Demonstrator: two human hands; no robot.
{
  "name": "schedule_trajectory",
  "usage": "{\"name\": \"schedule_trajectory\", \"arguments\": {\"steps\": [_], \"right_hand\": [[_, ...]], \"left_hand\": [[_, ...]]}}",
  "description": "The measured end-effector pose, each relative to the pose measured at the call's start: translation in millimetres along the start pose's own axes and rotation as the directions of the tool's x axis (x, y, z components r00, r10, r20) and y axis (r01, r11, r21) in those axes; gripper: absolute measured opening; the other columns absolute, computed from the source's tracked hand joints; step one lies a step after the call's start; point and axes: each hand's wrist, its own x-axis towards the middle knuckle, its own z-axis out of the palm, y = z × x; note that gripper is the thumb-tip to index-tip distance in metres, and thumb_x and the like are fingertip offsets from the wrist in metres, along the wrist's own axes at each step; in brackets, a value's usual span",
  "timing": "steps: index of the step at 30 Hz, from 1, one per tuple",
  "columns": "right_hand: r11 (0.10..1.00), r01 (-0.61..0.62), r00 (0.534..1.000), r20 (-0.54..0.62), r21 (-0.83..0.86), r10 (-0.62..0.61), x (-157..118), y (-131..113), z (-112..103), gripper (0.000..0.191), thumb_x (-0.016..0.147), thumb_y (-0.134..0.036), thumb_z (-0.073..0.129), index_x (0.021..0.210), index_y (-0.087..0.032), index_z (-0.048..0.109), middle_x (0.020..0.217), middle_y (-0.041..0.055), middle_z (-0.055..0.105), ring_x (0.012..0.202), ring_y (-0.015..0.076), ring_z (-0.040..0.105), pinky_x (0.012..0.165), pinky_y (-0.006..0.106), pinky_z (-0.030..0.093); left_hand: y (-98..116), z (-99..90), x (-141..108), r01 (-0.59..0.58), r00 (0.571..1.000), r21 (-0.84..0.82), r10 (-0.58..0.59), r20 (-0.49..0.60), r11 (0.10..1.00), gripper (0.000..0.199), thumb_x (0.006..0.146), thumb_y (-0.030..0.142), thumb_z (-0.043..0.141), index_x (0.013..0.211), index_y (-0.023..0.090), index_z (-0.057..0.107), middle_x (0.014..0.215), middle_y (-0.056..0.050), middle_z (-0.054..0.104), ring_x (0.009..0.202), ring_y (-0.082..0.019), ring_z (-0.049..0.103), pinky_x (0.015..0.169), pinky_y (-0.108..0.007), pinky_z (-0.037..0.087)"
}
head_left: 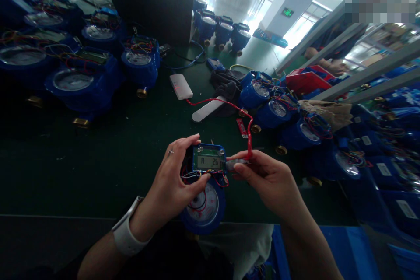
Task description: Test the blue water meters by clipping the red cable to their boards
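Note:
A blue water meter [202,210] stands near the table's front edge, its round glass dial facing up. At its top, an opened display housing [210,158] shows a green circuit board and an LCD reading "A- 26", with loose thin wires along its lower edge. My left hand [177,170] grips this housing, fingers at its upper left and thumb at its lower edge. Between thumb and fingers, my right hand [262,173] pinches a grey connector [236,165] against the housing's right side. A red cable [250,133] runs from the connector to a small white box [181,87].
Several wired blue meters [74,81] stand at the left, and more [278,111] line the right. A white flat strip [207,110], a dark cloth [226,82] and a red label-like piece [242,127] lie ahead. Behind bars at right, another person's hands [333,64] are near a red bin [308,79].

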Motion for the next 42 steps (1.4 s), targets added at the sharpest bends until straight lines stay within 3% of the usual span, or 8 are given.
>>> {"name": "schedule_trajectory", "arguments": {"steps": [11, 17, 26, 36, 42], "right_hand": [[0.996, 0.016, 1.0, -0.018, 0.088, -0.015, 0, -7, -1, 0.023, 0.099, -0.026, 0.06, 0.107, -0.005, 0.058, 0.1, 0.0102, 0.062, 0.083, 0.0117, 0.066, 0.07, 0.015, 0.06], [0.998, -0.032, 0.999, 0.019, -0.046, 0.033, 4, -7, -3, 0.029, 0.098, -0.033, 0.061, 0.11, -0.006, 0.062, 0.102, 0.0108, 0.062, 0.086, 0.0111, 0.066, 0.07, 0.011, 0.057], [0.99, -0.086, 0.994, 0.057, -0.114, 0.093, 6, -15, -6, 0.03, 0.097, -0.035, 0.062, 0.106, -0.007, 0.063, 0.097, 0.0089, 0.062, 0.077, 0.0089, 0.064, 0.065, 0.009, 0.054], [0.966, -0.023, 0.996, 0.083, -0.256, 0.046, 9, -24, -9, 0.019, 0.095, -0.027, 0.065, 0.104, -0.011, 0.066, 0.086, 0.0017, 0.062, 0.071, 0.0022, 0.06, 0.064, 0.002, 0.047], [0.95, -0.009, 0.995, 0.091, -0.313, 0.04, 10, -27, -8, 0.019, 0.095, -0.029, 0.064, 0.101, -0.01, 0.066, 0.086, 0.0019, 0.062, 0.072, 0.0041, 0.061, 0.063, 0.006, 0.048]], "left_hand": [[0, 1.5, 1, -0.024, 1.0, 0.034, 0.024, -0.016, 0.999, 0.06, 0.091, 0.023, 0.068, 0.144, 0.023, 0.039, 0.133, -0.006, 0.046, 0.12, -0.022, 0.047, 0.106, -0.037, 0.041], [1, 1.4, 0, -0.008, 0.999, 0.041, 0.009, -0.034, 0.999, 0.061, 0.091, 0.021, 0.067, 0.144, 0.024, 0.038, 0.132, -0.004, 0.046, 0.12, -0.022, 0.046, 0.105, -0.037, 0.04], [2, 3.5, -1, -0.03, 0.999, 0.038, 0.031, -0.039, 0.999, 0.063, 0.089, 0.019, 0.068, 0.145, 0.021, 0.038, 0.133, -0.003, 0.045, 0.124, -0.018, 0.042, 0.11, -0.028, 0.033], [0, 4.1, -2, -0.027, 0.999, 0.012, 0.027, -0.04, 1.0, 0.062, 0.09, 0.019, 0.068, 0.145, 0.019, 0.039, 0.134, -0.004, 0.044, 0.125, -0.019, 0.041, 0.11, -0.029, 0.033], [1, 4.4, 1, -0.022, 0.999, 0.011, 0.022, -0.027, 1.0, 0.061, 0.089, 0.016, 0.068, 0.144, 0.016, 0.04, 0.136, -0.004, 0.043, 0.126, -0.019, 0.04, 0.111, -0.027, 0.031]]}}
